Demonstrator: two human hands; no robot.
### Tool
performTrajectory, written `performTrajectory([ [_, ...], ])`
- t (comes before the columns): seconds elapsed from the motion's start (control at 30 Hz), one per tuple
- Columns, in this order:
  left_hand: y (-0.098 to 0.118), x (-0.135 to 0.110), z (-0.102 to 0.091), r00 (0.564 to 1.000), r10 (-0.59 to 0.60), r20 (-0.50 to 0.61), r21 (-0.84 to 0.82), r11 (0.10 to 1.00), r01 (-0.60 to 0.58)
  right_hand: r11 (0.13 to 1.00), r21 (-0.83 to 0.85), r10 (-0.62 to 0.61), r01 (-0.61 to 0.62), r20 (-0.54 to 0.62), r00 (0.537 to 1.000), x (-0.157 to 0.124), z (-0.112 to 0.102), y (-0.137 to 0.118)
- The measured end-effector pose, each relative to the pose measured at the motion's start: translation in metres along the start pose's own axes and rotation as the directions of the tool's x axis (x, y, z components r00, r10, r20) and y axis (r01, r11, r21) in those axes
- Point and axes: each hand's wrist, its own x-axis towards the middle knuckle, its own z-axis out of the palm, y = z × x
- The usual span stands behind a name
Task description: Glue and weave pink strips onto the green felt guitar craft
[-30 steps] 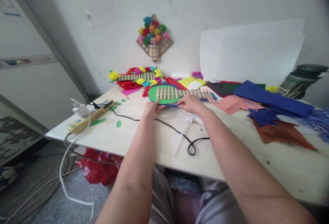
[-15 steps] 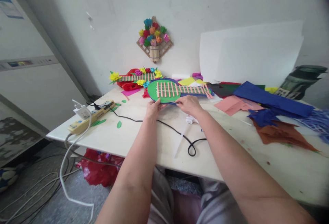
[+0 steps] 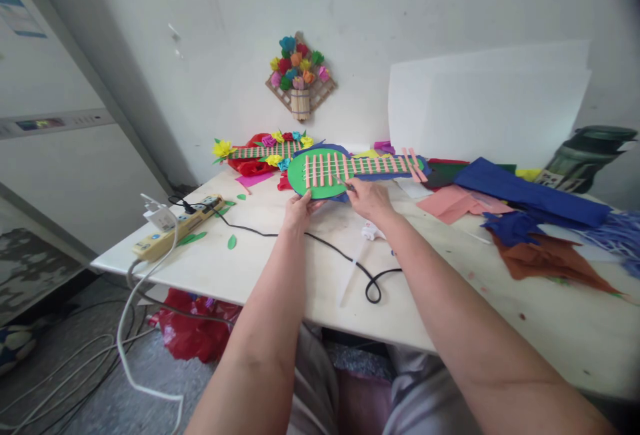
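Observation:
Both my hands hold a paper guitar [image 3: 320,172], a green disc on blue backing with pink strips across it and a long neck running right. It stands tilted up off the white table [image 3: 280,268], facing me. My left hand [image 3: 299,211] pinches the disc's lower left edge. My right hand [image 3: 369,199] grips the lower right edge where the neck begins.
A second flower-trimmed guitar [image 3: 265,151] lies behind. A power strip [image 3: 175,225] sits at the left edge, and a black cable [image 3: 350,262] loops across the middle. Coloured paper sheets [image 3: 525,215] cover the right side. A flower basket decoration [image 3: 300,75] hangs on the wall.
The paper guitar has been lifted from lying flat on the table to standing tilted up toward me. Both hands kept their hold on its lower edge and rose slightly.

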Motion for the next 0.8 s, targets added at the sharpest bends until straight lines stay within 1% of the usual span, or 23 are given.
performTrajectory([
  [0.1, 0.000, 0.000, 0.001, 1.000, 0.027, -0.007, -0.053, 0.998, -0.027, 0.996, 0.043, 0.077, -0.074, -0.061, 0.995, 0.001, -0.005, -0.002],
  [0.2, 0.001, 0.000, 0.002, 0.998, 0.043, -0.039, -0.104, 0.993, -0.047, 0.985, 0.124, 0.129, -0.118, -0.081, 0.988, 0.002, -0.009, -0.006],
  [0.27, 0.001, 0.000, 0.004, 0.997, 0.041, -0.061, -0.117, 0.992, -0.048, 0.969, 0.209, 0.148, -0.132, -0.064, 0.987, 0.003, -0.010, -0.010],
  [0.37, 0.003, -0.002, 0.005, 0.998, 0.033, -0.062, -0.108, 0.993, -0.040, 0.914, 0.375, 0.163, -0.156, 0.013, 0.986, 0.003, -0.007, -0.017],
  [0.43, 0.002, -0.003, 0.006, 0.999, 0.028, -0.042, -0.102, 0.994, -0.032, 0.866, 0.469, 0.149, -0.172, 0.086, 0.985, 0.003, -0.003, -0.023],
  [0.53, 0.000, -0.004, 0.007, 1.000, 0.021, -0.001, -0.123, 0.992, -0.021, 0.816, 0.540, 0.141, -0.207, 0.162, 0.977, 0.003, 0.004, -0.030],
  [0.6, -0.003, -0.005, 0.008, 1.000, 0.009, 0.022, -0.146, 0.989, -0.006, 0.799, 0.550, 0.175, -0.244, 0.176, 0.969, 0.003, 0.008, -0.033],
  [0.8, -0.009, -0.008, 0.017, 0.997, -0.022, 0.074, -0.220, 0.975, 0.037, 0.752, 0.588, 0.276, -0.298, 0.129, 0.952, 0.005, 0.018, -0.038],
])
